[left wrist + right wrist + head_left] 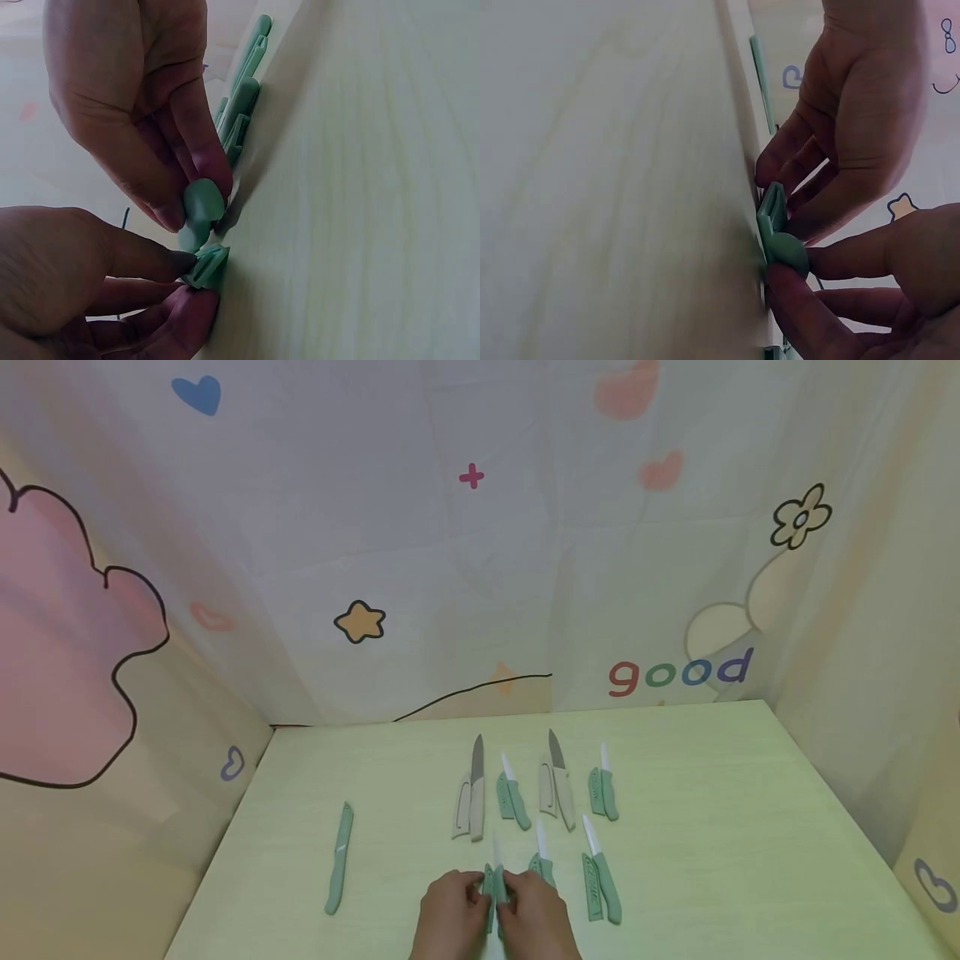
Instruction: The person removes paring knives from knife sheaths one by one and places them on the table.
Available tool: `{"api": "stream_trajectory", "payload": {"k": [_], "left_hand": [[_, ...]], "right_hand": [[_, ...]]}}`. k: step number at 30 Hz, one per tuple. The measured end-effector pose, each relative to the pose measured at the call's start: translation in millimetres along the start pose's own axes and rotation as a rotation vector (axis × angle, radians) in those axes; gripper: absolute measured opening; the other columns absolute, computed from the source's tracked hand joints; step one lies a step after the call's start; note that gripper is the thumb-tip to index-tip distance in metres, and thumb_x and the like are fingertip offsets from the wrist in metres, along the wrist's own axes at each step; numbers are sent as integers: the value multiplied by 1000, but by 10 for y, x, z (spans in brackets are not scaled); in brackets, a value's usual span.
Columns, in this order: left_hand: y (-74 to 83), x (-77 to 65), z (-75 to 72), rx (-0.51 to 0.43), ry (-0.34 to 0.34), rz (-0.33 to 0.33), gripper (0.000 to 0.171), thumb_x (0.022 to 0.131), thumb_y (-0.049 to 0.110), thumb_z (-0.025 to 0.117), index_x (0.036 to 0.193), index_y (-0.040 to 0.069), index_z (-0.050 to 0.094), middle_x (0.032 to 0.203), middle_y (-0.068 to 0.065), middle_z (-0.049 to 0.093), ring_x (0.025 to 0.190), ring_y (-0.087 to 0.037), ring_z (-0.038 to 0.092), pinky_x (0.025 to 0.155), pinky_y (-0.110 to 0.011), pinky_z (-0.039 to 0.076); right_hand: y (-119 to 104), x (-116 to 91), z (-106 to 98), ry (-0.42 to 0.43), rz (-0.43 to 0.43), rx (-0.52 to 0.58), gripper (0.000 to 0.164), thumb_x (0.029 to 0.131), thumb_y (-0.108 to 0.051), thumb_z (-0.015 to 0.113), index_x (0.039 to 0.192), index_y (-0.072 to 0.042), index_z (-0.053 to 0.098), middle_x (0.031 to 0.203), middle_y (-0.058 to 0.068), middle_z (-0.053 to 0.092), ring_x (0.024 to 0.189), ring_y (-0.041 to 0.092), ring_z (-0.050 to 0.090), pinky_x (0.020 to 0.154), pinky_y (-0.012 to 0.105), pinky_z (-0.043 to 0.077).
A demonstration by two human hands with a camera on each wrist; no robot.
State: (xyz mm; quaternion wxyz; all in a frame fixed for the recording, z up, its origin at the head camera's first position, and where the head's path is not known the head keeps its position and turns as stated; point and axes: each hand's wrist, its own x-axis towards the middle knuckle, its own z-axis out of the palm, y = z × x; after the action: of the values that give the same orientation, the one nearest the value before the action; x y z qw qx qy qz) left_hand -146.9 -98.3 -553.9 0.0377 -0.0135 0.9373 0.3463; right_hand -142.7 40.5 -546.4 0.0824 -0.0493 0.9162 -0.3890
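Observation:
At the front of the table my left hand (450, 914) pinches a green knife sheath (488, 887) between thumb and fingers. Close beside it, my right hand (538, 917) pinches the green handle of a small paring knife (500, 878), whose white blade points away from me. Handle and sheath lie side by side, low over the tabletop. In the left wrist view the sheath (210, 268) shows its open slot next to the rounded handle end (202, 201). Just past my right fingers is another green paring knife (545, 864) with its sheath, partly hidden by that hand.
A sheathed green knife (340, 860) lies alone at left. Behind my hands are two grey-handled knives (477, 793) (561, 785) and two green ones (516, 797) (607, 789), each beside its sheath. Another green knife (606, 877) lies at right. A printed curtain (495, 552) hangs behind the table.

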Motion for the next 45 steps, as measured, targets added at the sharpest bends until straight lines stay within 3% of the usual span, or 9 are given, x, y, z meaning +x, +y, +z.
{"api": "stream_trajectory", "payload": {"k": [13, 21, 31, 40, 45], "left_hand": [[6, 53, -16, 56, -52, -8, 26, 82, 5, 72, 107, -1, 72, 69, 2, 51, 59, -11, 43, 49, -25, 42], [13, 69, -7, 39, -66, -33, 28, 83, 5, 72, 110, -2, 70, 75, 1, 50, 64, -12, 43, 53, -26, 41], [21, 94, -10, 54, -87, -37, 29, 83, 5, 71, 111, -1, 70, 75, 1, 51, 65, -13, 44, 55, -27, 42], [5, 81, -46, 52, -33, -59, 33, 81, 9, 74, 112, 0, 70, 76, 3, 53, 66, -10, 47, 57, -26, 47], [-56, 47, -122, 48, 51, -30, 32, 80, 10, 76, 110, 1, 71, 77, 4, 55, 66, -7, 52, 58, -26, 51]], "right_hand": [[-24, 39, 18, -28, 5, -66, 40, 82, -11, 72, 117, 7, 64, 85, 3, 52, 71, 16, 46, 61, 34, 45], [-31, 73, 19, -65, 60, -44, 41, 83, -10, 71, 119, 8, 62, 89, 5, 52, 70, 16, 46, 61, 33, 45], [-25, 83, 9, -78, 50, -45, 40, 83, -10, 70, 119, 7, 63, 88, 5, 51, 72, 17, 46, 62, 34, 45], [-7, 55, -28, -23, 57, 4, 42, 81, -11, 72, 118, 7, 64, 88, 4, 53, 71, 15, 46, 61, 31, 44], [-2, 25, -39, 14, -34, 85, 40, 79, -8, 74, 116, 2, 66, 89, 2, 58, 71, 11, 53, 62, 29, 51]]}}
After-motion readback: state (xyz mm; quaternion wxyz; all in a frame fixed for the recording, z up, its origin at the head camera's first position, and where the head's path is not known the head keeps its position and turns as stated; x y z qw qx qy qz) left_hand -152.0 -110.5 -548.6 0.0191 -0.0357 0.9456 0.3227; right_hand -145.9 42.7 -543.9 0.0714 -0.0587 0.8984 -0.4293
